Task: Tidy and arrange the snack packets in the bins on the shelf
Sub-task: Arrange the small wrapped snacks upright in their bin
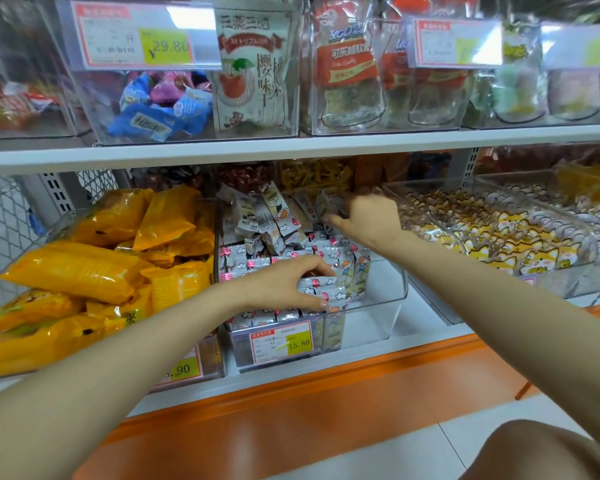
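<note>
A clear plastic bin [378,317] on the lower shelf holds several small white snack packets [278,220] printed with cartoons and clouds. Those at the front stand in rows; those at the back lie in a loose heap. My left hand [284,284] is at the front of the bin, fingers and thumb closed around a small stack of these packets [321,289]. My right hand [368,220] reaches to the back of the same bin and pinches loose packets [329,206] there. The bin's right front part holds nothing.
A bin of yellow-orange bags [94,268] sits to the left. A bin of yellow cartoon-dog packets [520,244] sits to the right. The shelf above [291,147] carries clear bins of candy with price tags. An orange ledge [326,393] runs below.
</note>
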